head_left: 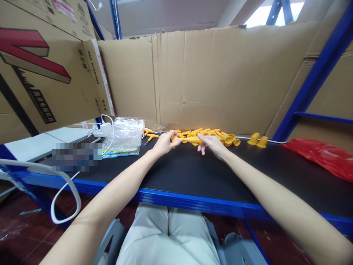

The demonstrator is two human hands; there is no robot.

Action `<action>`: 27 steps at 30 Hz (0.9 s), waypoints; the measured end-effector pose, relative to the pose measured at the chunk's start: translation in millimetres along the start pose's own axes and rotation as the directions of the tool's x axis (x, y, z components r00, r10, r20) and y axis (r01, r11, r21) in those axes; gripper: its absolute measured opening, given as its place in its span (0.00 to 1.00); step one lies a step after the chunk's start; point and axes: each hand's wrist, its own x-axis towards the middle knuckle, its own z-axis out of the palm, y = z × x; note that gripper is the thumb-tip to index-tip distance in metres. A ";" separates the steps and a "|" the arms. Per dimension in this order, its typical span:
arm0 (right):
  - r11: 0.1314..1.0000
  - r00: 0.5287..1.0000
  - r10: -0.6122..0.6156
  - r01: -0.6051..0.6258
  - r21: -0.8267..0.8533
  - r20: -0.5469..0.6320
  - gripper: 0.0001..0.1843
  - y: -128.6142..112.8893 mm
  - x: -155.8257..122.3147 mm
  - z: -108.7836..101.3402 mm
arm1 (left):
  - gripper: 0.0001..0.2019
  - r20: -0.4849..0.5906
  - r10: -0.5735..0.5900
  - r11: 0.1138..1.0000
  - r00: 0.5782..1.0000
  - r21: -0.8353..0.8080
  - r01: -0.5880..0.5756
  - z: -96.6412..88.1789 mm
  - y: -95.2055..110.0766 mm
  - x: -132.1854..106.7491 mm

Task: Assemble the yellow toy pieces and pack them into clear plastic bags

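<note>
Between my two hands, a yellow plastic corkscrew (193, 140) is held level just above the black tabletop. My left hand (164, 142) is closed round its left end, and my right hand (213, 144) pinches its right end with thumb and fingers. The fingers hide part of it. Right behind them lies a pile of yellow corkscrews (228, 140) with flared, cup-like ends. Left of my left hand are loose yellow T-shaped handles (152, 136) with metal spirals. Farther right, yellow bell-shaped cups (261, 142) stand on the table.
A cardboard wall (206, 81) closes off the back of the black tabletop (176, 173). Clear plastic bags (125, 134) and a white charger with cable (106, 129) lie left. A red plastic bag (320, 154) lies right. A big carton (49, 73) looms upper left; blue posts (311, 73) frame the shelf.
</note>
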 end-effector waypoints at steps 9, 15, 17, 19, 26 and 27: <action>0.993 0.998 0.041 -0.047 -0.106 -0.051 0.28 -6.7 1.9 2.5 | 0.13 -0.008 -0.019 0.999 1.000 -0.032 0.018 0.9 -2.7 2.6; 0.976 0.979 -0.166 0.180 -0.120 0.116 0.23 -3.9 1.4 -4.3 | 0.13 -0.007 -0.020 0.999 1.000 -0.048 0.020 0.7 -4.7 2.7; 0.972 0.976 -0.166 0.186 -0.144 0.138 0.20 -3.1 0.5 -4.5 | 0.13 -0.002 -0.012 1.000 1.000 -0.028 0.012 0.6 -4.9 2.1; 0.965 0.975 -0.173 0.196 -0.175 0.139 0.19 -3.8 -0.8 -4.2 | 0.13 0.003 -0.012 1.000 1.000 -0.015 0.012 0.4 -4.8 1.5; 0.974 0.987 -0.115 0.134 -0.182 0.111 0.21 -11.7 -5.8 -0.3 | 0.13 0.009 -0.029 1.000 1.000 0.006 0.029 -0.7 -2.2 0.1; 0.977 0.989 -0.102 0.120 -0.175 0.107 0.22 -13.0 -6.6 0.4 | 0.12 0.006 -0.028 1.000 1.000 0.008 0.028 -0.8 -1.9 0.0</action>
